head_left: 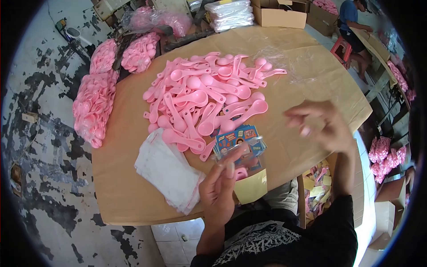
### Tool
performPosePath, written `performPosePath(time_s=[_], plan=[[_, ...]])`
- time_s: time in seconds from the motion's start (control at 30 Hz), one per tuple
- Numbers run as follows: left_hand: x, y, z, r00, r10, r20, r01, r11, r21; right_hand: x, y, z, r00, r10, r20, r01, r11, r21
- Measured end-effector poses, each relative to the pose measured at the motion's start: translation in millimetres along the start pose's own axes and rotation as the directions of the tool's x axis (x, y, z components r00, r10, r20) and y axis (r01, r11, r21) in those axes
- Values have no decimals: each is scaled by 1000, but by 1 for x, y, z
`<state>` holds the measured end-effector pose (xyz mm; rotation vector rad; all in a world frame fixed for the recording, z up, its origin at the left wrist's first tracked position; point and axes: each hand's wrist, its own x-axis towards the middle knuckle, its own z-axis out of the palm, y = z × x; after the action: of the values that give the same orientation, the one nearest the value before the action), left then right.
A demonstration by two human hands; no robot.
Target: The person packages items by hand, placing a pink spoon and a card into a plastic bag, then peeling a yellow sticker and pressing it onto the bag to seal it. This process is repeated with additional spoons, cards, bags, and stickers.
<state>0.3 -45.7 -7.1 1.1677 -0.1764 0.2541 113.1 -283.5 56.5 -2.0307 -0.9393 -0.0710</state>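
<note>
My left hand (220, 187) holds a small clear plastic bag (249, 160) near the table's front edge, with a pink spoon and a printed card inside it. My right hand (320, 124) hovers blurred over the brown paper to the right, fingers spread, nothing in it. A heap of pink plastic spoons (207, 95) lies in the middle of the table. A few blue printed cards (238, 135) sit just beyond my left hand. A stack of clear bags (171, 171) lies to the left of it.
The table (133, 200) is covered in brown paper. Clear sacks of pink spoons (95, 104) hang off its left side. Cardboard boxes (280, 15) stand at the back. A box of filled packets (318, 187) sits by my right knee. Another person (353, 24) sits far right.
</note>
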Motion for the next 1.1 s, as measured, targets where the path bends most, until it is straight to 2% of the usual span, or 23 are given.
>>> performPosePath(time_s=[0.03,0.1,0.17,0.2,0.23,0.27,0.3,0.37,0.4,0.47,0.5,0.53,0.6,0.67,0.7,0.8,0.87,0.97,1.07,1.1], plan=[[0,0,2,1000,-11,-5,11,1000,18,5,-8,18,997,-73,-9,72,994,-80],[-1,-2,2,1000,14,15,-13,1000,-14,7,-9,20,992,-112,52,116,990,-84],[-2,-2,-2,999,22,34,-22,1000,-12,8,4,-15,977,-63,202,52,997,62],[-4,-1,-6,999,15,41,-15,1000,9,8,31,-20,998,1,-66,-25,930,-368],[-5,1,-9,999,11,50,-12,1000,28,7,52,-20,942,-55,-331,-205,689,-696],[-7,2,-12,999,3,49,-6,998,57,2,47,-23,924,47,-380,-225,869,-440],[-10,3,-14,999,4,47,-8,997,83,-3,35,-29,907,149,-393,-221,964,-146],[-5,2,-13,998,57,38,-60,995,79,-13,13,-41,929,203,-310,-146,970,196],[-7,4,-12,999,30,41,-32,999,44,-27,2,-43,950,184,-253,-119,961,251],[-4,9,-8,997,-5,71,7,1000,-27,-39,-5,-37,976,100,-192,-57,974,220],[-1,6,-6,994,35,99,-35,999,-4,-36,-5,-29,984,35,-176,-13,992,128],[1,6,-3,996,6,91,-5,1000,-11,-30,-7,-19,988,-30,-150,36,999,35],[2,7,5,997,-53,63,54,998,-23,-19,-18,14,995,-90,35,84,987,135],[4,-2,5,998,-29,48,24,996,90,-11,-32,47,989,-38,142,13,986,168],[4,-4,4,999,-18,41,11,989,150,-8,-29,56,991,-48,122,22,979,204],[8,6,9,992,-118,35,123,977,-172,4,-23,74,996,-63,61,41,951,308],[3,-3,-2,993,-119,0,118,985,-127,10,-25,81,999,-44,12,36,924,380],[-3,-9,-12,996,-88,-30,87,996,-35,13,-17,86,994,-113,7,103,928,359],[-3,-3,-7,997,-50,-58,52,998,31,13,-22,77,980,-104,171,42,942,333],[-3,-2,-8,997,-53,-60,57,997,51,13,-23,76,983,-115,143,61,941,334]])
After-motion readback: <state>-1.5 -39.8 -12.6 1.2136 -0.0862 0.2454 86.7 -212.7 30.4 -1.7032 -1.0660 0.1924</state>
